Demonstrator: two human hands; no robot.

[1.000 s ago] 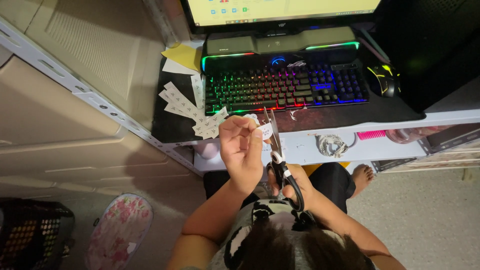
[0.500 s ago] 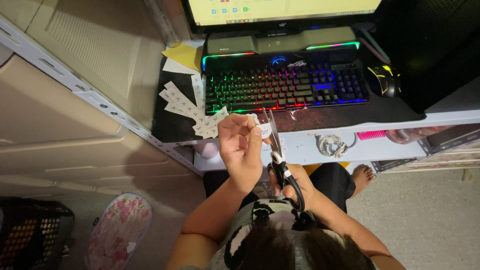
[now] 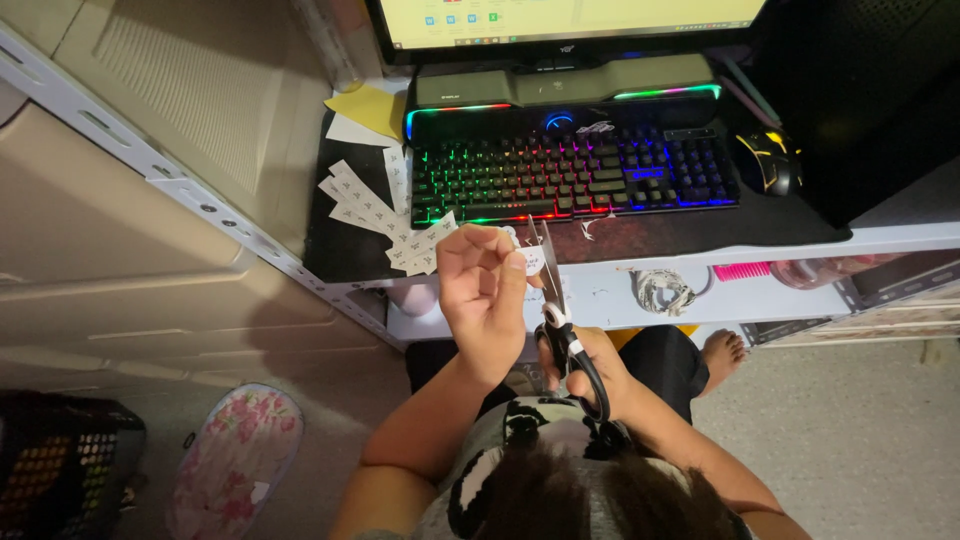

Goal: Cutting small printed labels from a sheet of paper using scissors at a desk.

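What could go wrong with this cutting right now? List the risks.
1. The left hand pinches the small paper piece right beside the scissors blades, so fingers could get nicked.
2. Cut paper strips lie at the desk edge and might slide off.

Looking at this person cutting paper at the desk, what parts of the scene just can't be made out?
Head view only:
- The small paper piece: mostly hidden behind the left hand; its marks are too small to make out.
- The scissors: handles covered by the right hand.
- The monitor: cut off by the top edge.
- The paper strips on the desk: marks too small.
- The basket: cut off at the left edge, dark inside.
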